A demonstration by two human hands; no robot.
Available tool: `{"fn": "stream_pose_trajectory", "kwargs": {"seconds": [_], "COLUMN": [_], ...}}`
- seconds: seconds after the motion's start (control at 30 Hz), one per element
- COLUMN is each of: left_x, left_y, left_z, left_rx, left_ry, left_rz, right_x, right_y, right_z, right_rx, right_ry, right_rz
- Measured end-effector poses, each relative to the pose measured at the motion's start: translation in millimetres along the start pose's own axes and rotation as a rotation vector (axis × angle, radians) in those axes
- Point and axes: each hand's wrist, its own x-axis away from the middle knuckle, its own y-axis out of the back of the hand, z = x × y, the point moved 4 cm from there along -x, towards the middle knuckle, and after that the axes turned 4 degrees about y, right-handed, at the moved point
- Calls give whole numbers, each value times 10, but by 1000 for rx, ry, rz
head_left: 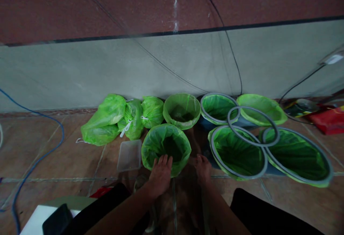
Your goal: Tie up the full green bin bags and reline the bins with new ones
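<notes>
A bin with a bright green bag liner (pixel 150 145) folded over its rim stands on the floor in front of me. My left hand (pixel 161 172) lies over its near rim, fingers stretched out and pointing into the opening, with nothing held. Just right of this bin, my right hand (pixel 203 168) is low with its fingers bent. Shadow hides the fingertips, so I cannot tell whether they hold anything. A shallow clear plastic box (pixel 129 155) sits on the floor to the bin's left. Behind stands another bin lined in green (pixel 185 100).
Tied green bags (pixel 106 120) lean by the wall at left. On the right stand several lined bins (pixel 239 152) with grey rim rings; one loose grey ring (pixel 252 108) rests across them. A blue hose (pixel 40 159) runs along the left floor. A red bag (pixel 326 118) lies far right.
</notes>
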Motion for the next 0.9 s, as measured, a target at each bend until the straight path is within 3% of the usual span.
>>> {"fn": "stream_pose_trajectory", "kwargs": {"seconds": [0.1, 0.2, 0.33, 0.53, 0.67, 0.8, 0.9], "left_x": [-81, -197, -312, -380, -301, -82, 47], "left_y": [-106, -384, -664, -708, -742, -662, -514], "left_z": [-426, -652, -622, -550, -374, 80, 433], "left_rx": [104, 101, 124, 194, 213, 118, 6], "left_ry": [112, 221, 283, 233, 88, -193, -199], "left_rz": [-120, -134, -66, 42, 140, 103, 68], "right_x": [-90, -66, -3, 11, 182, 516, 686], "right_y": [-102, -274, -491, -567, -506, -488, -448], "right_z": [179, 383, 526, 524, 378, 255, 268], "right_rx": [18, 103, 220, 397, 312, 134, -81], "right_ry": [44, 109, 136, 62, -25, -86, -87], "right_rz": [12, 48, 118, 159, 102, 114, 164]}}
